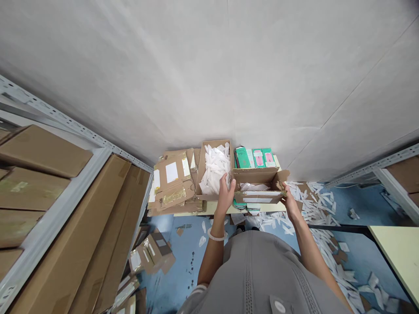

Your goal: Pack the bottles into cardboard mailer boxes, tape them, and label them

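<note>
A cardboard box (257, 195) with open top flaps sits tilted at the table's front, a white label strip on its near wall and crumpled white material (253, 187) inside. My right hand (290, 204) grips its torn right end. At the opposite end is my left hand (225, 194), thumb and fingers apart and pointing up, the thumb at the box's left edge. Just behind those fingers stands another cardboard box (202, 168), filled with white paper strips (216, 165). Green cartons (242, 158), some with pink panels, stand beyond the tilted box; more green ones show beneath it.
Flattened cardboard (172, 172) is stacked at the table's left end. A metal shelf (62, 218) with large cartons stands to the left. Paper scraps (314, 205) litter the blue floor at right, near a pale tabletop (397, 253). A grey wall (209, 78) rises behind.
</note>
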Motion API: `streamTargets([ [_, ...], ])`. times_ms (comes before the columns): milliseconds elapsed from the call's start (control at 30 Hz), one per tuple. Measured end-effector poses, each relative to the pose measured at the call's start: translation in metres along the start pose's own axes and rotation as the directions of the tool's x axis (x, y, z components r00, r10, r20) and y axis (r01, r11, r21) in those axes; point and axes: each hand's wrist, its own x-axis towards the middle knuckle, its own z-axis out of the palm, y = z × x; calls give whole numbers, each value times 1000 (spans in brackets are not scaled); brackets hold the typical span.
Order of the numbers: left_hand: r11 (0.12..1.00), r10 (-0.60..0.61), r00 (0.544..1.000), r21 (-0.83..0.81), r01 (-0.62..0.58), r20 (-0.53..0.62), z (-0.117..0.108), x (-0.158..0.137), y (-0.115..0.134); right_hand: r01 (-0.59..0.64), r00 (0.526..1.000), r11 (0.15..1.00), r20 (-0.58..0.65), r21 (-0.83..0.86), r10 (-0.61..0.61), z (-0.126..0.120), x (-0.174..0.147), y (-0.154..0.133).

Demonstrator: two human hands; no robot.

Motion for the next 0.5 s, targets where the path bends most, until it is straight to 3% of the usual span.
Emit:
streamTargets([
  [100, 963, -202, 968, -148, 224, 152, 5, 2, -15, -24, 1000, 1000, 4, -8, 24, -5, 0, -9],
  [167, 940, -254, 945, -176, 291, 208, 8, 3, -19, -36, 998, 999, 44, -31, 37, -10, -3, -20],
  [367, 955, -105, 942, -232, 185, 318, 10, 3, -15, -8, 993, 954, 106, -300, 42, -12, -14, -56],
  [500, 961, -116, 944, -206, 186, 308, 11, 4, -12, 73, 989, 909, 150, -410, -11, -3, -16, -63],
])
